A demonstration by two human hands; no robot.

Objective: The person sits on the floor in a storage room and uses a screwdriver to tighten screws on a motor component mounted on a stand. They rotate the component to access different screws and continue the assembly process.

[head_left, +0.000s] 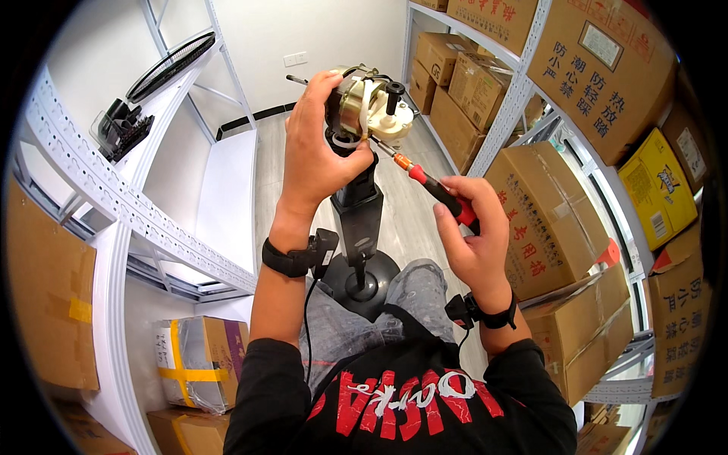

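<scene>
A bare fan motor (352, 106) with a metal casing sits on top of a black pedestal stand (359, 220), whose round base (383, 282) is on the floor near my legs. My left hand (315, 155) is wrapped round the motor's left side, thumb below. On the motor's right is a white plastic gearbox (388, 125) with a black knob (394, 92) standing up from it. My right hand (481, 231) grips a red and black screwdriver (440, 195). Its tip meets the lower edge of the gearbox; the exact contact spot is too small to make out.
White metal shelving flanks both sides. On the left shelf lie a round black fan grille (171, 67) and dark parts (121, 130). Cardboard boxes (542, 220) crowd the right, with a yellow package (658, 188). A taped box (199, 360) stands at lower left.
</scene>
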